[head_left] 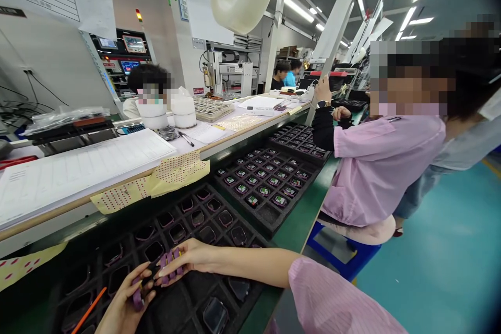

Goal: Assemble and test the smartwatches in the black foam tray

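Held part: a purple ribbed part stretches between the two hands, low over the nearest tray; whether it is one piece or two is hard to tell.
Right grip: fingers curled over the ribs, pinching the part's upper end.
Left grip: fingers and thumb pressed together around the part's lower end, with a dark piece beside them, too shadowed to name.
Tray below: a black compartment tray lies under both hands, its square cells in rows.
Nearby: clear square covers sit in cells to the right of the hands; an orange stick lies just beside the left grip, though whether it is held is unclear.
Edges: the tray's right side runs close to the edge of the green bench, with the teal floor beyond.
Open room: tray rows extend past the hands toward a second black tray.
Neighbour: a co-worker in a pink smock sits well apart, on a blue stool.
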Tool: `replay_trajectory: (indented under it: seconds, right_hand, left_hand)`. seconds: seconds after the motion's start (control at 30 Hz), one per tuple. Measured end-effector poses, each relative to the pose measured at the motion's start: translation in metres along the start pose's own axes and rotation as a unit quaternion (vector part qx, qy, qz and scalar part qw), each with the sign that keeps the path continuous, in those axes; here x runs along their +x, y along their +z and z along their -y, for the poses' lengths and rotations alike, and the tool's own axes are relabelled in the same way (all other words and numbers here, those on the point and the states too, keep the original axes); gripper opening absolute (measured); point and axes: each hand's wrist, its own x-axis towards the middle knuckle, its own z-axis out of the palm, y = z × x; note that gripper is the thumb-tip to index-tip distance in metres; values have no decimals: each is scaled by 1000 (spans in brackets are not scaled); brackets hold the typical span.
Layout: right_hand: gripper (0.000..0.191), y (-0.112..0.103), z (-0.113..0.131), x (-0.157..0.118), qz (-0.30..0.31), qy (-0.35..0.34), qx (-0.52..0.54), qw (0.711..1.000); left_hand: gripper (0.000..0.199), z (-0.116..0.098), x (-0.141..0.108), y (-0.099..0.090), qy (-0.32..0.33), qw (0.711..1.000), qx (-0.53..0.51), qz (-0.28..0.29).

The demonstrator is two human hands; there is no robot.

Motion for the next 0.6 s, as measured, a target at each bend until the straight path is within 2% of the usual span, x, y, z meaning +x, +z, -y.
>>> replay_trajectory:
  seconds: [0.17, 0.33, 0.6]
  right_hand:
    - [48, 6, 5, -6, -17, 2, -3, 1000]
    - [45, 8, 7, -9, -22, -6, 0, 1000]
    - [53, 5, -9, -5, -39, -11, 23, 999]
  left_hand:
    - [38, -2, -6, 2, -9, 1000, -14, -5]
    - [39, -7, -8, 1, -48, 999, -13, 7]
    - [34, -5, -21, 3, -8, 999, -37, 29]
